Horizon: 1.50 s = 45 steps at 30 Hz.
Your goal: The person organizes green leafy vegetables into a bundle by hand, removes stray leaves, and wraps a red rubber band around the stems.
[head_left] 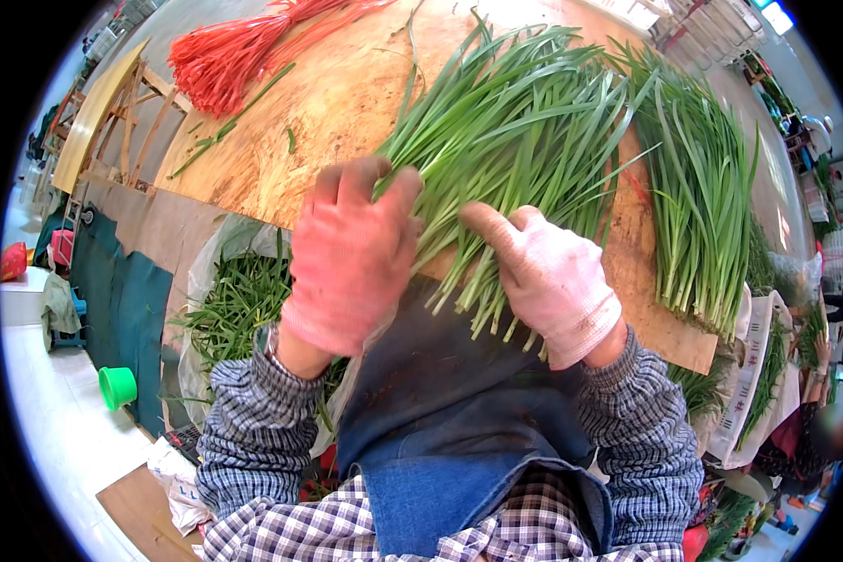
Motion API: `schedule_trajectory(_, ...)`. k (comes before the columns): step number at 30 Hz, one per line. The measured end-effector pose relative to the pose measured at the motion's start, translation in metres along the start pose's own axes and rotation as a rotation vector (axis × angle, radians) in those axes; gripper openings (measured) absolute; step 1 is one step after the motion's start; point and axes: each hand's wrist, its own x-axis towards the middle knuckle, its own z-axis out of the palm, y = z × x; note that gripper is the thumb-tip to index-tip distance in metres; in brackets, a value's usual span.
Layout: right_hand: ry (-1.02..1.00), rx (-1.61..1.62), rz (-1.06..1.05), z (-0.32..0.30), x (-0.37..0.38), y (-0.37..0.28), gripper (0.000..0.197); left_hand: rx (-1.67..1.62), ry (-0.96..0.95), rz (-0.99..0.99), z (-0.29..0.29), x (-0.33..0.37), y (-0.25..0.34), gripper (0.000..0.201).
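Note:
A loose bunch of long green garlic chives (543,131) lies fanned across the wooden board in front of me, pale stem ends toward my body. My left hand (351,253), in a soiled pink knit glove, is closed at the left side of the bunch, its bent fingertips gripping a few stems. Over the lower stems at the right is my right hand (557,281), in a paler pink glove with dark fingertips. Its fingers bend around stems at the bunch's edge, and part of its grip is hidden. Another bunch of chives (698,187) rests farther right.
Red plastic ties (225,70) lie at the board's (337,94) far left, near stray leaves. Below the left edge, a clear plastic bag (239,300) holds leaf scraps. A green bucket (117,387) stands on the floor. Another person (806,431) is at far right, near sacks of greens.

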Motion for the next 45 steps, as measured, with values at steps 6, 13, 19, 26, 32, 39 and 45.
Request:
schedule_trajectory(6,-0.142,-0.099,-0.104,-0.010,0.013,-0.007,0.037,-0.168,-0.328,-0.309,0.021,0.017,-0.021,0.034)
schedule_trajectory(13,0.079,0.111,0.028,0.004,-0.013,0.003,0.032,-0.358,-0.132,-0.388,0.019,0.006,-0.034,0.030)
schedule_trajectory(19,0.063,0.078,0.060,0.001,-0.008,0.000,0.029,-0.498,-0.098,-0.356,0.004,-0.005,-0.009,0.016)
schedule_trajectory(26,0.120,0.053,0.016,-0.016,0.011,-0.014,0.030,-0.092,-0.272,-0.375,0.028,0.015,0.011,0.029)
schedule_trajectory(32,0.172,0.233,-0.085,0.001,0.037,-0.007,0.035,-0.459,-0.134,-0.534,0.031,0.004,0.006,0.012)
schedule_trajectory(39,0.043,0.173,-0.126,0.015,0.046,0.004,0.033,-1.453,-0.181,-0.841,-0.011,-0.007,0.004,0.016)
schedule_trajectory(45,-0.015,0.112,-0.143,0.025,0.047,0.010,0.031,-1.388,-0.392,-0.756,-0.045,-0.056,-0.034,0.013)
